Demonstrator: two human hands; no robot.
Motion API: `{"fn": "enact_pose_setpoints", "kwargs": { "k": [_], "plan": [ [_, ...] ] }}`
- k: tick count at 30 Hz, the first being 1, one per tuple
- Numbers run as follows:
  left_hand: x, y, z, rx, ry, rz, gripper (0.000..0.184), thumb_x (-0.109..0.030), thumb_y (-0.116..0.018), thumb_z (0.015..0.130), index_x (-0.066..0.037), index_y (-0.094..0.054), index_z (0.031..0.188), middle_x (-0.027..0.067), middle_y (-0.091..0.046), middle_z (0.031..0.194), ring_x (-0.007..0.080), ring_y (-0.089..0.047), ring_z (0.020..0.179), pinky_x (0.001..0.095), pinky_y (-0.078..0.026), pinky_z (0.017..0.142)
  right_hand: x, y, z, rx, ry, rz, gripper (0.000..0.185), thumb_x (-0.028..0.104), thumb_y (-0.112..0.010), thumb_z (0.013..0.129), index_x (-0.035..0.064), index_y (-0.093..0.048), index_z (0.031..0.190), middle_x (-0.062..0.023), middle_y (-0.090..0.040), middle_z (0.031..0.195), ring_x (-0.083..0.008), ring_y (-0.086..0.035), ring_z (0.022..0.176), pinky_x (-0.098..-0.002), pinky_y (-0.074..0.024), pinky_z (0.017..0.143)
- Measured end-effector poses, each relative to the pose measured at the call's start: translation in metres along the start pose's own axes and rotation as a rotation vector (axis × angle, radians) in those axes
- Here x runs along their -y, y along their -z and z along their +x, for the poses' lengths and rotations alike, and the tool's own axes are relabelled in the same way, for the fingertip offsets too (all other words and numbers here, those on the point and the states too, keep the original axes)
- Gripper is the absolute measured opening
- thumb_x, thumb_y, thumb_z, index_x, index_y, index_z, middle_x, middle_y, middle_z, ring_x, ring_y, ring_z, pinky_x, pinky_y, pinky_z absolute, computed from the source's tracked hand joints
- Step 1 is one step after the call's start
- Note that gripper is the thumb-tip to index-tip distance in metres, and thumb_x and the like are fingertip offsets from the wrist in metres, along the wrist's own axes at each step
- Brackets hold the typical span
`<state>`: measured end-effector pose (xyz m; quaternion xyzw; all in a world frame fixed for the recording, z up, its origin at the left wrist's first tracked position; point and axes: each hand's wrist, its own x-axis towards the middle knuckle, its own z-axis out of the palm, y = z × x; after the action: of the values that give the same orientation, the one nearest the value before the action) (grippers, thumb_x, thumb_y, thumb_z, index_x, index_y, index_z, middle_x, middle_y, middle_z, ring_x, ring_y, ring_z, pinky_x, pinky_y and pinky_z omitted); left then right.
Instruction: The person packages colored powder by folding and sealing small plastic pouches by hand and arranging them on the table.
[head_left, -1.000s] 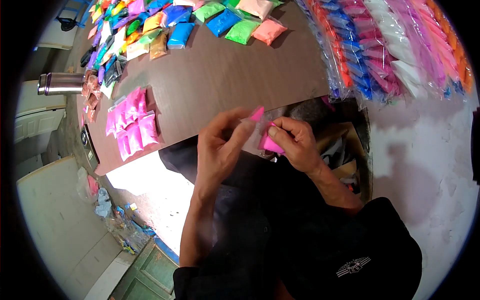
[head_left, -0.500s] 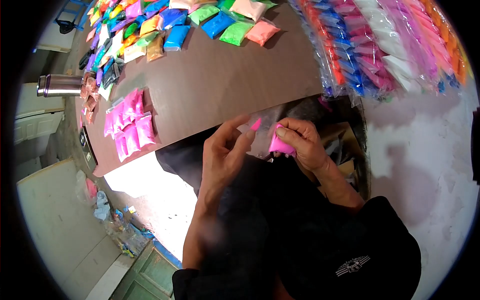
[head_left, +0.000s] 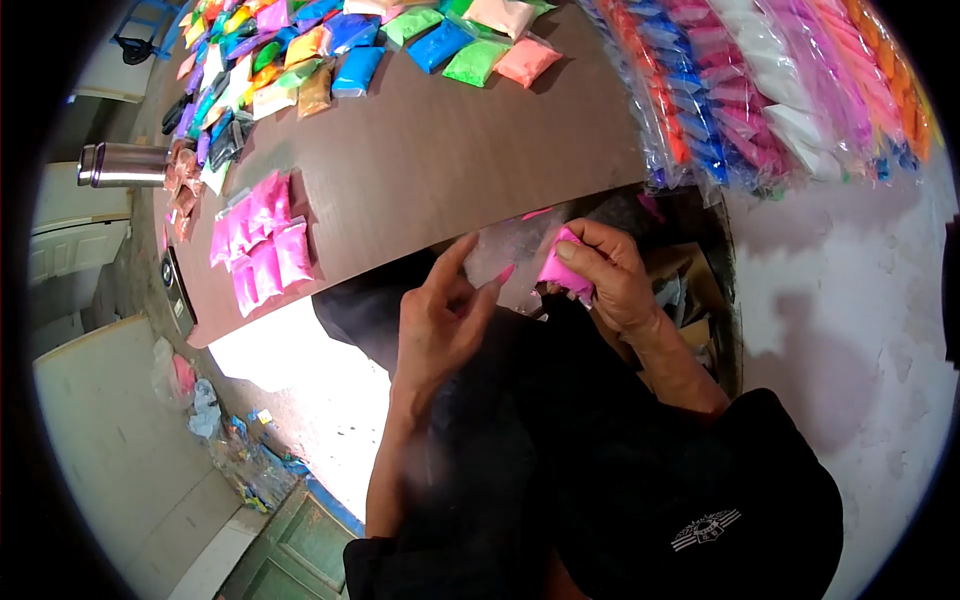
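My right hand [head_left: 615, 275] grips a small clear packet of bright pink material [head_left: 556, 268], with the thumb pressed on its face. To its left is my left hand [head_left: 440, 325], its index finger and thumb spread apart. A small pink sliver [head_left: 506, 273] shows at the left thumb's tip; whether it sticks there or lies behind is unclear. Just beyond the hands, a thin pink strip [head_left: 537, 213] appears near the table edge. Several filled pink packets [head_left: 262, 240] lie in a tight group on the brown table [head_left: 420, 150], left of my hands.
Many coloured packets [head_left: 440, 47] cover the far side of the table. At the right hang long clear sleeves of packets [head_left: 745, 100]. A steel flask [head_left: 125, 165] lies at the left edge. Below the table, on the right, is a cardboard box [head_left: 697, 285].
My left hand has dropped slightly left, its index finger and thumb wider apart. The pink sliver sits lower. A pink strip now shows near the table edge. My right hand keeps the packet.
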<state>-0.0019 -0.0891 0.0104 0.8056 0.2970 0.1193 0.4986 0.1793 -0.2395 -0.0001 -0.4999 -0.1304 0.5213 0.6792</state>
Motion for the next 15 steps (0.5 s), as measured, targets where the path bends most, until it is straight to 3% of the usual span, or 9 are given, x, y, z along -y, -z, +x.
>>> {"fn": "enact_pose_setpoints", "kwargs": {
  "k": [2,7,11,14,15],
  "plan": [
    [-0.006,-0.005,0.002,-0.025,-0.058,0.030,0.067,-0.007,-0.077,0.091,-0.001,-0.049,0.151,0.0051,-0.063,0.065,0.0101,-0.056,0.057,0.0236,-0.045,0.057,0.000,0.002,0.000,0.001,0.007,0.002,0.014,0.015,-0.064,0.102,0.0022,-0.070,0.102,0.0025,-0.065,0.089,-0.0043,-0.060,0.079,-0.0211,-0.0504,0.073],
    [0.002,-0.022,0.008,-0.085,-0.165,0.223,0.086,-0.001,-0.078,0.086,-0.004,-0.034,0.160,0.0104,-0.066,0.067,0.0240,-0.063,0.054,0.0318,-0.051,0.057,-0.005,0.005,0.002,-0.009,0.035,0.043,0.013,0.014,-0.064,0.102,0.0014,-0.069,0.103,0.0012,-0.066,0.089,-0.0052,-0.062,0.081,-0.0229,-0.0539,0.074],
    [0.002,-0.028,0.008,-0.098,-0.142,0.243,0.085,-0.006,-0.076,0.088,-0.006,-0.032,0.161,0.0109,-0.068,0.069,0.0272,-0.067,0.058,0.0347,-0.054,0.058,-0.005,0.011,0.001,-0.062,0.079,0.041,0.012,0.011,-0.064,0.101,0.0003,-0.068,0.105,-0.0009,-0.067,0.090,-0.0072,-0.064,0.078,-0.0247,-0.0568,0.072],
    [0.016,-0.039,0.008,-0.065,-0.124,0.479,0.076,-0.009,-0.073,0.091,-0.008,-0.040,0.159,0.0089,-0.066,0.068,0.0262,-0.067,0.058,0.0356,-0.054,0.056,-0.003,0.013,0.000,-0.082,0.097,0.090,0.014,0.012,-0.064,0.101,0.0000,-0.068,0.106,-0.0020,-0.068,0.090,-0.0082,-0.065,0.076,-0.0245,-0.0572,0.070],
    [0.018,-0.040,0.006,0.025,-0.324,0.573,0.074,-0.009,-0.071,0.089,-0.006,-0.042,0.157,0.0076,-0.064,0.068,0.0253,-0.066,0.057,0.0377,-0.053,0.052,-0.002,0.016,-0.001,-0.077,0.109,0.104,0.015,0.012,-0.063,0.101,-0.0002,-0.068,0.107,-0.0026,-0.069,0.089,-0.0087,-0.066,0.075,-0.0243,-0.0571,0.069]
  ]
}}
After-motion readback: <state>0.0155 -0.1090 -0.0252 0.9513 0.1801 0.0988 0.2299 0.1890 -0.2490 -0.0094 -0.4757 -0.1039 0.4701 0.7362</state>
